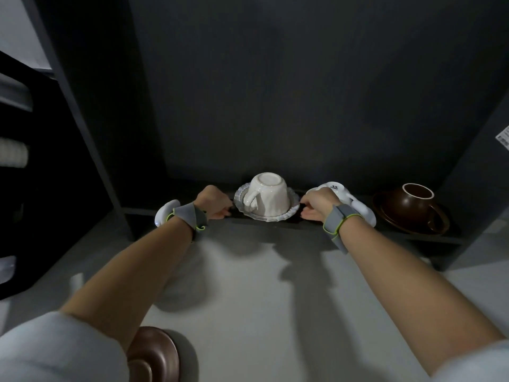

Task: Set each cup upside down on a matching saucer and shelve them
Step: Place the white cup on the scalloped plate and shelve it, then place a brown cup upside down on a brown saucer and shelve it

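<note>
Two hands: the left hand (214,202) and the right hand (318,205) grip opposite edges of one saucer, fingers curled and pinched on its rim; each wrist wears a grey fabric strap with a lime-green cord and a smooth white plastic pod.
White cup: one glossy cream ceramic cup (266,194), faintly ribbed, lies upside down with its flat unglazed foot up and its looped handle facing the camera.
White saucer: one pale ceramic saucer with a scalloped, fluted rim (294,208) sits under that cup, at the front edge of the shelf.
Brown set: one glossy dark brown ceramic cup (411,203) stands upside down, pale foot ring up, on one matching brown round saucer (385,213), well to the right on the same shelf.
Shelf: one matte dark grey shelf board (303,226) inside a dark cabinet with a flat back wall.
Counter: one smooth pale grey surface (261,299) lies below the arms.
Copper piece: one shiny reddish-brown rounded dish (154,354) sits near the bottom edge, partly hidden by the left sleeve; its exact form cannot be told.
</note>
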A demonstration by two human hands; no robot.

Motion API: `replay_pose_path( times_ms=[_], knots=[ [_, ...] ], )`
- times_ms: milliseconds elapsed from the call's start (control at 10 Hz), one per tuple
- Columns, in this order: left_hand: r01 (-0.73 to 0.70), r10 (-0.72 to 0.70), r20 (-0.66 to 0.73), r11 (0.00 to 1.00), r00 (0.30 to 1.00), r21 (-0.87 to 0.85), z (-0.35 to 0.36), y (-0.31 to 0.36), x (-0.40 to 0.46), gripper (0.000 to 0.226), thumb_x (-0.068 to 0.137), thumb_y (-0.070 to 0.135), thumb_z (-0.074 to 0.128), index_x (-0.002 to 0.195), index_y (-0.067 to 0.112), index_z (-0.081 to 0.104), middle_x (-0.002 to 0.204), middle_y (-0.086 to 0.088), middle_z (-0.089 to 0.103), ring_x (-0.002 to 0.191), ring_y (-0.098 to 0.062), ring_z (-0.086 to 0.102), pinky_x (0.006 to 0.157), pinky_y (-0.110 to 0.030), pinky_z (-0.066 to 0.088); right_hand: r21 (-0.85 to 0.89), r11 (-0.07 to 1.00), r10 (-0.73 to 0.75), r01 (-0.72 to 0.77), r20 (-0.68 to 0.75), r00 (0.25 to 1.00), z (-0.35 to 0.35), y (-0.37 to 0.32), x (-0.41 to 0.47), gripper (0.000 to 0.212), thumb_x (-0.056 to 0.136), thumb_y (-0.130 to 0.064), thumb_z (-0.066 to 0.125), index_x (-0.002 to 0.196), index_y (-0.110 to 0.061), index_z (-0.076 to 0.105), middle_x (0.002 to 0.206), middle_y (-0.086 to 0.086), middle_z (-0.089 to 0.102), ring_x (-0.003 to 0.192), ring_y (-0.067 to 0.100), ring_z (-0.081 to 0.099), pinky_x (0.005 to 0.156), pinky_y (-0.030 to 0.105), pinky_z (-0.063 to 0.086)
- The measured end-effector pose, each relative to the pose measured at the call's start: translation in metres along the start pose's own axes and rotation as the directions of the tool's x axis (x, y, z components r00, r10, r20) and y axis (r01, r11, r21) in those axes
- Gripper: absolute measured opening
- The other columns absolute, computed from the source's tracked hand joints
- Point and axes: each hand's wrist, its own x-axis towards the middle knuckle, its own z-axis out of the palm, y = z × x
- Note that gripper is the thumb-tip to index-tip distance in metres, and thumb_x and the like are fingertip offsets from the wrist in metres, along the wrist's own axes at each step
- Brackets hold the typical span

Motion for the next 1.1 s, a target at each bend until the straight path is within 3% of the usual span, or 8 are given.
replay_pose_path(
  times_ms=[100,300,500,600,700,800,900,1100],
  knots=[
    [-0.001,0.002,-0.023,0.998,1.0,0.063,-0.012,-0.002,-0.022,0.02,0.09,-0.001,0.046,0.073,0.007,0.052,0.068,-0.003,0.051,0.06,-0.012,0.049,0.059,-0.02,0.044,-0.037,0.999,0.003,-0.001,0.052,0.999,-0.003,0.003,-0.016,0.037,0.091,-0.004,0.05,0.125,0.01,0.047,0.07,0.015,0.048,0.06,0.021,0.052,0.068,0.034,0.053],
    [0.097,-0.096,-0.034,0.995,0.995,0.036,-0.031,-0.012,-0.068,0.031,0.098,0.008,0.038,0.068,0.011,0.045,0.069,-0.005,0.047,0.064,-0.015,0.048,0.061,-0.019,0.04,-0.103,0.993,-0.043,0.056,0.121,0.992,0.006,0.016,-0.046,0.039,0.091,-0.009,0.051,0.125,0.008,0.048,0.07,0.014,0.05,0.06,0.02,0.052,0.068,0.034,0.052],
    [0.069,-0.077,-0.197,0.996,0.977,-0.048,-0.061,-0.04,-0.109,0.025,0.092,0.003,0.047,0.068,0.009,0.049,0.075,-0.008,0.054,0.064,-0.017,0.052,0.059,-0.021,0.043,-0.156,0.987,0.0,0.045,0.278,0.961,0.042,0.037,-0.076,0.026,0.09,-0.014,0.054,0.068,0.0,0.05,0.067,0.013,0.053,0.057,0.02,0.053,0.068,0.032,0.053],
    [0.115,-0.179,-0.232,0.958,0.956,-0.263,-0.074,-0.054,-0.119,0.021,0.091,0.001,0.047,0.104,-0.006,0.062,0.113,-0.026,0.063,0.096,-0.027,0.062,0.065,-0.025,0.048,-0.18,0.982,0.012,0.057,0.358,0.934,0.06,0.046,-0.087,0.029,0.09,-0.014,0.054,0.064,-0.003,0.049,0.066,0.013,0.054,0.057,0.02,0.053,0.054,0.027,0.05],
    [0.145,-0.095,-0.286,0.977,0.954,0.158,-0.086,-0.074,-0.143,0.042,0.098,0.016,0.036,0.138,0.003,0.045,0.145,-0.012,0.047,0.132,-0.026,0.047,0.102,-0.031,0.042,-0.21,0.973,0.007,0.092,0.429,0.903,0.081,0.052,-0.101,0.028,0.09,-0.014,0.054,0.065,-0.004,0.049,0.066,0.012,0.055,0.056,0.019,0.054,0.045,0.024,0.051],
    [0.126,0.022,-0.315,0.888,0.949,0.442,-0.099,-0.1,-0.164,0.045,0.1,0.024,0.033,0.142,0.01,0.041,0.148,-0.005,0.044,0.137,-0.021,0.041,0.102,-0.023,0.038,-0.232,0.965,0.009,0.125,0.502,0.865,0.107,0.057,-0.115,0.027,0.091,-0.014,0.052,0.066,-0.006,0.05,0.066,0.011,0.054,0.056,0.018,0.052,0.049,0.025,0.05],
    [0.205,-0.154,-0.385,0.974,0.91,0.095,-0.112,-0.123,-0.164,0.037,0.093,0.007,0.046,0.126,-0.009,0.053,0.131,-0.023,0.059,0.12,-0.033,0.058,0.048,-0.011,0.048,-0.22,0.966,0.009,0.133,0.547,0.837,0.127,0.063,-0.123,0.024,0.092,-0.013,0.051,0.068,-0.006,0.05,0.067,0.01,0.053,0.057,0.018,0.052,0.056,0.025,0.049],
    [0.445,-0.359,-0.325,0.86,0.875,0.249,-0.113,-0.173,-0.173,0.031,0.089,0.015,0.058,0.11,-0.007,0.063,0.106,-0.019,0.069,0.087,-0.026,0.063,0.059,-0.024,0.048,-0.173,0.981,0.043,0.081,0.614,0.788,0.161,0.082,-0.135,0.024,0.093,-0.009,0.05,0.07,-0.012,0.053,0.061,0.005,0.049,0.043,0.009,0.048,0.039,0.014,0.046]
  ],
)
